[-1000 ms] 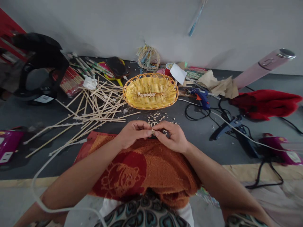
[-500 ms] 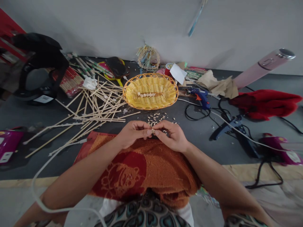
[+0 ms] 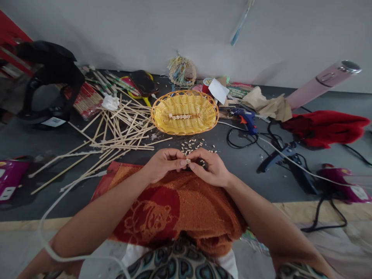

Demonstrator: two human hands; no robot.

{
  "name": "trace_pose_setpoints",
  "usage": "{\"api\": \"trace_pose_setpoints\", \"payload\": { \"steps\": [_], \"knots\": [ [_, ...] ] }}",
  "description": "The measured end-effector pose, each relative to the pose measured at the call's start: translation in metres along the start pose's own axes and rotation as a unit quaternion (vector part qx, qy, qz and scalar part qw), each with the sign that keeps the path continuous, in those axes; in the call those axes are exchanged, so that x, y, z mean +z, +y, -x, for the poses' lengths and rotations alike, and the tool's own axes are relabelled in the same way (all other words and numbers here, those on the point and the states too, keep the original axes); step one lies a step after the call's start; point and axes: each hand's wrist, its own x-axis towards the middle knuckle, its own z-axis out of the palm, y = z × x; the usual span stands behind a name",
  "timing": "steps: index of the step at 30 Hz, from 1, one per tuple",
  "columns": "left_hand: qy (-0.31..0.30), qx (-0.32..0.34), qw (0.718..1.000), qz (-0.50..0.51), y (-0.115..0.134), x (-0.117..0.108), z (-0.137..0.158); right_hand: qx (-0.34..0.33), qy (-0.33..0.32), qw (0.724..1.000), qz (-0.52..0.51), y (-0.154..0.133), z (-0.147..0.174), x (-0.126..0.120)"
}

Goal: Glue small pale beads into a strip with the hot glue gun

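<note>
Between the fingertips of my left hand [image 3: 167,164] and my right hand [image 3: 210,167] is a small cluster of short wooden pieces [image 3: 188,161]. Both hands are closed in a pinch on it, thumbs towards me, and the fingers hide part of it. Just beyond the fingertips, many short cut wooden pieces [image 3: 190,144] lie scattered on the dark table. Behind them stands a yellow woven basket [image 3: 165,126], with a thin stick bearing a row of small wooden pieces [image 3: 183,116] inside. Under my wrists lies an orange and red towel [image 3: 200,205].
Long wooden sticks [image 3: 116,131] lie in a loose heap to the left. On the right are a blue glue gun [image 3: 245,120], blue-handled cutters [image 3: 276,157], a red cloth [image 3: 325,126] and a leaning pink flask [image 3: 319,85]. A white cable [image 3: 48,213] crosses the left forearm.
Almost nothing differs. Both hands stay in place, and the small cluster shows slightly more between the fingertips.
</note>
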Motion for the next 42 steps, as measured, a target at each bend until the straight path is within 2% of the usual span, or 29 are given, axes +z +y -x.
{"api": "trace_pose_setpoints", "payload": {
  "steps": [14, 42],
  "knots": [
    [0.001, -0.022, 1.0, 0.013, -0.0011, -0.0016, 0.001, 0.007, 0.012, 1.0, 0.016, -0.0006, 0.0009, 0.0011],
    [0.009, -0.008, 0.999, -0.033, -0.0001, 0.0028, 0.0009, 0.004, 0.008, 1.0, 0.022, 0.0023, 0.0006, 0.0001]
  ]
}}
